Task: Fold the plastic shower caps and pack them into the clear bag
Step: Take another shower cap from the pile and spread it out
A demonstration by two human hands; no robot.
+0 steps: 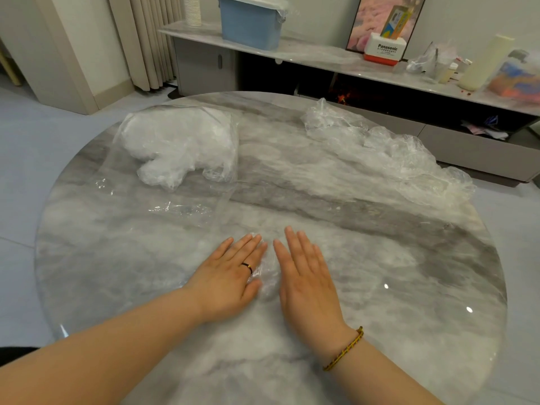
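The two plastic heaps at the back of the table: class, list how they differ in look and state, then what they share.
The left heap is compact and milky white; the right heap is see-through. The left heap sits inside a clear bag; the right heap sprawls loose along the edge of the table. Both are crinkled thin plastic.

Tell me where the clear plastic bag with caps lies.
In the head view, the clear plastic bag lies far left on the round grey marble table, opposite the loose crumpled caps at right.
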